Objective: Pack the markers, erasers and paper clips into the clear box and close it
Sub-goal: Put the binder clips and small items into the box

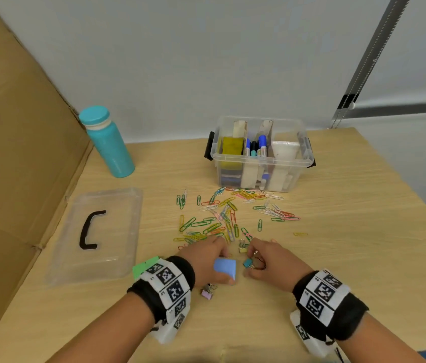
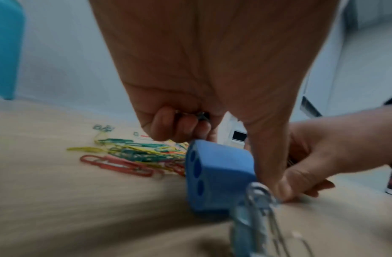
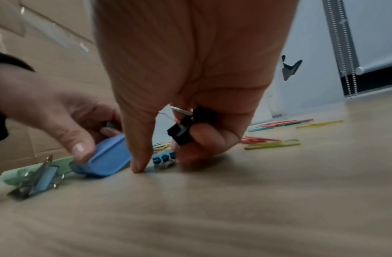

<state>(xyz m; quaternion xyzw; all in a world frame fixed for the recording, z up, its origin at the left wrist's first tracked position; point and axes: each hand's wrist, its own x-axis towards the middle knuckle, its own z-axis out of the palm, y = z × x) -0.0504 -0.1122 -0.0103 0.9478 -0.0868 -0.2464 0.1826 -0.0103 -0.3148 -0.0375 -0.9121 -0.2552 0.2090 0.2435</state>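
Observation:
The clear box point(image 1: 261, 163) stands open at the back with cardboard dividers; a yellow eraser point(image 1: 230, 146) and markers point(image 1: 257, 146) sit inside. Coloured paper clips point(image 1: 222, 218) lie scattered in front of it. My left hand point(image 1: 206, 258) grips a blue block point(image 1: 225, 268) point(image 2: 217, 179) point(image 3: 106, 160) between thumb and fingers, low on the table. My right hand point(image 1: 267, 258) curls round a black binder clip point(image 3: 186, 128), its thumb tip touching the table beside a teal binder clip point(image 1: 247, 263) point(image 3: 164, 159).
The clear lid point(image 1: 96, 234) with its black handle lies at the left beside a cardboard wall point(image 1: 10, 153). A teal bottle point(image 1: 109, 145) stands at the back left. A pale binder clip point(image 1: 208, 293) and a green note point(image 1: 145, 267) lie near my left wrist.

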